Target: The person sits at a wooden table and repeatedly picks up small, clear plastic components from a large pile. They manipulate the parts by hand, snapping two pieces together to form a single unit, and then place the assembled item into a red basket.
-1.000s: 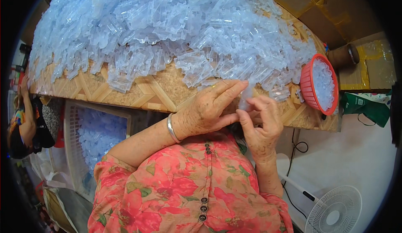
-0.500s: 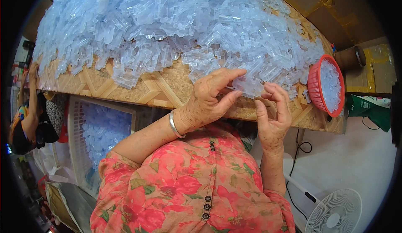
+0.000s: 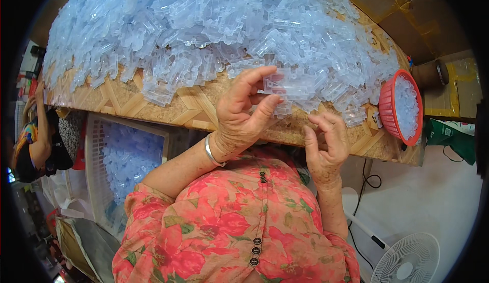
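Note:
My left hand [image 3: 247,100], with a silver bangle at its wrist, pinches a clear plastic piece [image 3: 291,86] between thumb and fingers. The piece is flat and roughly rectangular, held just above the near edge of a pile. To its right, my right hand [image 3: 328,143] is raised with fingers curved and thumb apart from them; I see nothing between them. The large pile of similar clear, bluish plastic pieces [image 3: 204,23] covers most of the wood-patterned table [image 3: 193,102].
A red plastic basket [image 3: 388,111] of small clear parts stands at the table's right end. Below left, a white crate [image 3: 97,166] holds more bluish parts. A white fan [image 3: 405,262] is at lower right; cardboard [image 3: 417,21] stands at far right. Another person [image 3: 35,140] is at far left.
My left hand has shifted slightly left and up, bringing the plastic piece into clearer view. My right hand has moved slightly left and down, its thumb and fingers closer together.

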A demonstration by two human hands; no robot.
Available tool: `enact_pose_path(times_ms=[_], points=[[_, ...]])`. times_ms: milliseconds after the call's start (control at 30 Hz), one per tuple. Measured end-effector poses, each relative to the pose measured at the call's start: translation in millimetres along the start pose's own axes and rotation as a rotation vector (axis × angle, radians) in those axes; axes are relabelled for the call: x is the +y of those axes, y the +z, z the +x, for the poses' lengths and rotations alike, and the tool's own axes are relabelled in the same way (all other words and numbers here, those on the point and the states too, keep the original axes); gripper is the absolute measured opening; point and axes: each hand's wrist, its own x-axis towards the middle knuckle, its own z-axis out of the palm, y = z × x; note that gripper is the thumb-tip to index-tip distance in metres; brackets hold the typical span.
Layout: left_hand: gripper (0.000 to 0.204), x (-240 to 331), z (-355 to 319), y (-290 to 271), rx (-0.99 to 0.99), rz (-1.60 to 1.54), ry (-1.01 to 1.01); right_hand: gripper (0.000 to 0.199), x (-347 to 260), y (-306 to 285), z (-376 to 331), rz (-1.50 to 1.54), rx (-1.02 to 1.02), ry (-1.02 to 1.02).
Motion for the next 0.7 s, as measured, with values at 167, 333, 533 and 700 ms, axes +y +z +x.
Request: enact_pose_path(times_ms=[167, 333, 533, 700], points=[[0.045, 9, 0, -16, -0.007, 0.103, 0.082, 0.034, -3, 7, 3, -0.104, -0.085, -0.05], [0.044, 13, 0, -26, 0.078, 0.052, 0.084, 0.045, -10, 17, 20, -0.322, -0.172, -0.203], [0.043, 13, -9, -37, 0.046, 0.078, 0.076, 0.05, -12, 22, 20, -0.368, -0.207, -0.232], [0.045, 10, -10, -39, 0.024, 0.087, 0.085, 0.048, -6, 17, 10, -0.312, -0.234, -0.189]])
